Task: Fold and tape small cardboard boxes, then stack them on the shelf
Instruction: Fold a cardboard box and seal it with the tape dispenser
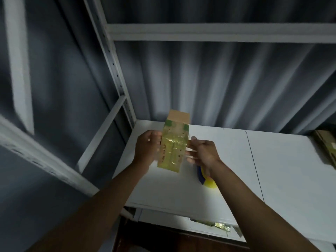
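A small cardboard box [173, 148], its near face covered in shiny yellowish tape, is held above the white shelf board [227, 160]. Its brown far end points toward the back wall. My left hand [147, 148] grips the box's left side with curled fingers. My right hand [203, 151] touches the right side, its fingers stretched toward the box. A yellow and blue tape dispenser [207, 180] lies on the board, partly hidden under my right wrist.
White metal shelf uprights [116, 70] and a crossbeam [218, 32] frame the bay, backed by a grey corrugated wall. More cardboard [327, 148] lies at the far right edge. Taped pieces [218, 225] show on a lower level below the board's front edge.
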